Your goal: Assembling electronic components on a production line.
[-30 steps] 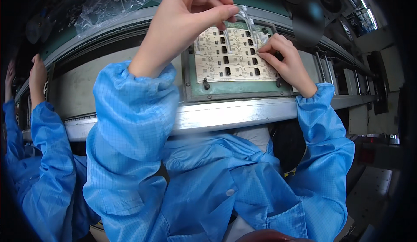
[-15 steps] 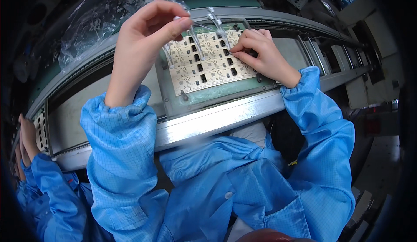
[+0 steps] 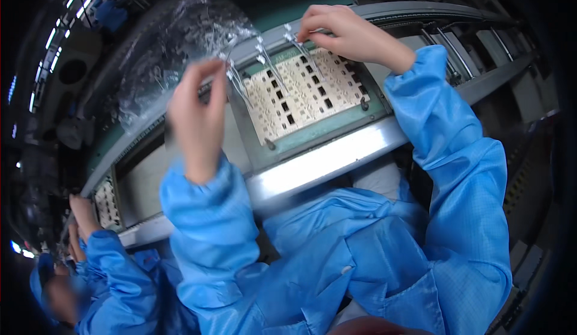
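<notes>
A cream circuit board panel [image 3: 306, 103] with rows of black sockets lies in a green carrier [image 3: 336, 124]. Thin leads [image 3: 273, 73] with small white plugs rise from its sockets and lean over the far rail. My right hand [image 3: 339, 31] is over the panel's far edge, its thumb and fingers pinched at the plug end of a cable [image 3: 290, 33]. At the panel's left side, my left hand [image 3: 201, 103] is smeared by motion. Its bent fingers are beside the plugs of the leftmost leads [image 3: 237, 79], and I cannot tell whether they grip one.
A metal conveyor rail [image 3: 324, 157] runs along the near side. Beyond the far rail lies a clear plastic bag [image 3: 186, 40] with pale pieces in it. At the left, a co-worker's hand [image 3: 84, 212] is beside another board [image 3: 107, 202]. Metal rollers [image 3: 457, 52] lie to the right.
My right hand has gone from a socket on the panel to the far plug end of a cable. My left hand has dropped from above the leads to their left. The whole view has shifted.
</notes>
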Demonstrator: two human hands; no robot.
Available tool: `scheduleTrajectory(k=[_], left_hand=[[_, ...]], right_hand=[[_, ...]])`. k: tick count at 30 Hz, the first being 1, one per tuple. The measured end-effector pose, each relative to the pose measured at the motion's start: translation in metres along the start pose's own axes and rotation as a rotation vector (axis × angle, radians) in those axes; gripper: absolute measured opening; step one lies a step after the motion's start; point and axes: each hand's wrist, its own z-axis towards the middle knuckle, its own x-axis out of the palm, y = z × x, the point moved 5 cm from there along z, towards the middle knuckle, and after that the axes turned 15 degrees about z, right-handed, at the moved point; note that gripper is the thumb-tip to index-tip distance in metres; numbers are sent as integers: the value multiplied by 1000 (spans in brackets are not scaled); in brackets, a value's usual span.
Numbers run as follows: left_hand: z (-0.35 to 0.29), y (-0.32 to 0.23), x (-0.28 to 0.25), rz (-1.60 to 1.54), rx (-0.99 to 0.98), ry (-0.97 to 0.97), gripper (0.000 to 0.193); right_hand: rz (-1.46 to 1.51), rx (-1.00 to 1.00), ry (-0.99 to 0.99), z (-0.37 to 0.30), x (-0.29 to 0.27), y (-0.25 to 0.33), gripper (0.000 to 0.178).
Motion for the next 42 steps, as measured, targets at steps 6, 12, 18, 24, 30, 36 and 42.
scheduleTrajectory(k=[6, 12, 18, 24, 30, 36, 42], left_hand=[[-71, -15, -4, 570, 198, 104, 14], [-60, -22, 16, 672, 147, 222, 8], [-66, -12, 20, 595, 79, 240, 7], [-67, -6, 23, 472, -19, 239, 8], [-68, -6, 23, 496, -25, 231, 9], [-64, -2, 23, 442, -94, 263, 9], [-64, -1, 21, 416, -128, 273, 8]], right_hand=[[-132, -138, -115, 0, 14, -21, 19], [48, -441, -259, -5, 1, 1, 23], [-13, -32, -125, -9, -12, 19, 21], [-32, -66, -173, -11, -18, 18, 20], [-33, -95, -219, -10, -17, 18, 19], [-34, -81, -219, -12, -19, 19, 18], [-26, -112, -240, -11, -17, 16, 19]])
